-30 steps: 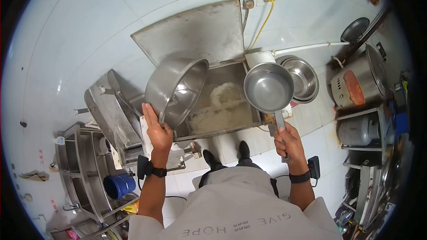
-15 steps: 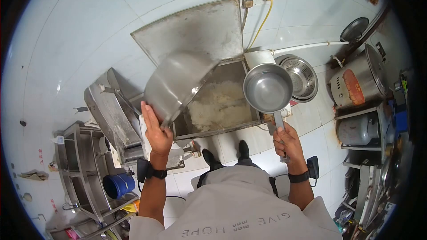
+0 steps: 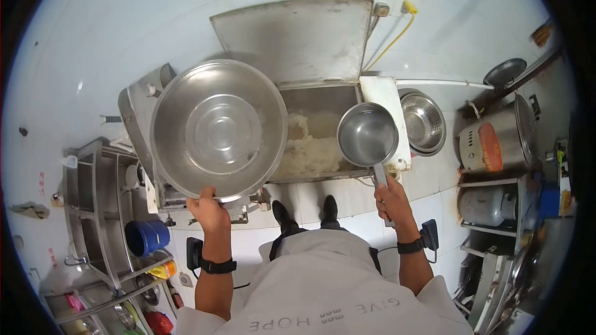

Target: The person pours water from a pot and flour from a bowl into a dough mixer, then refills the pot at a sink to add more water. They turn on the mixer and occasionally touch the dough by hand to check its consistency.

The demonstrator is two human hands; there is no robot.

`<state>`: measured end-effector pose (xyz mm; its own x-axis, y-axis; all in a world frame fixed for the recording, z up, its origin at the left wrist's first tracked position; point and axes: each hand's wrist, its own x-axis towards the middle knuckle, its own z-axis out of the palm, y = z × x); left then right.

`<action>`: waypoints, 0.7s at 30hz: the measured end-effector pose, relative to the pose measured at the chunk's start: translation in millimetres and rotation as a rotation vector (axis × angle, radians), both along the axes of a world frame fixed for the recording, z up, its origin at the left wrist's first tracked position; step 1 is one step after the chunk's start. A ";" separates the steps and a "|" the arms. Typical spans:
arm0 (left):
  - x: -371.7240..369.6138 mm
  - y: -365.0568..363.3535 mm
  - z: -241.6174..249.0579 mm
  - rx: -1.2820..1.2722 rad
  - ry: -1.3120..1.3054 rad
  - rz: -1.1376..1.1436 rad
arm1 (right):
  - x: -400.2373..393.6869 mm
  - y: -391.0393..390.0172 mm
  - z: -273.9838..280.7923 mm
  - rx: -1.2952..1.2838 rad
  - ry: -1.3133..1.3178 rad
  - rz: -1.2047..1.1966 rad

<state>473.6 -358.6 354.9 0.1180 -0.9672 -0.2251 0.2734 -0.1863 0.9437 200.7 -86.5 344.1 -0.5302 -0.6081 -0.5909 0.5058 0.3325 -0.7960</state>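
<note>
While the big steel bowl [image 3: 218,130] sits level and empty in the left middle of the frame, the person looks to be between two steps: the bowl has nothing in it, and the white rice [image 3: 310,146] lies in the open steel bin [image 3: 323,96] in the middle of the frame.

The left hand [image 3: 208,208] is closed tight on the near rim of the bowl, fingers curled over the edge, and holds it up beside the bin. The bowl covers the left part of the bin.

The right hand [image 3: 390,198] is wrapped fully round the handle of the scoop pan [image 3: 367,134]. The pan hangs over the right side of the bin, just above the rice, and it looks empty too.

My guess is that the next move needs the pan to dip down into the rice, and the bowl to stay flat and close by so nothing spills. The one-handed hold on such a wide bowl may wobble once weight goes in.

The bin's lid [image 3: 298,37] stands open against the white wall. A strainer bowl [image 3: 425,121] sits to the right of the bin.
</note>
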 end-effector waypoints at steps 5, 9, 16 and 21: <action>26.2 16.2 24.4 0.017 0.079 0.062 | 6.8 -20.2 -4.3 0.073 0.052 0.108; 52.1 16.7 26.6 -0.033 0.047 0.100 | 14.2 -40.5 -16.9 0.132 0.124 0.220; 74.1 25.7 41.2 -0.063 0.037 0.160 | 21.7 -55.6 -30.6 0.135 0.109 0.279; 88.4 32.6 37.8 -0.051 0.047 0.186 | 18.5 -43.7 -18.7 0.192 0.107 0.222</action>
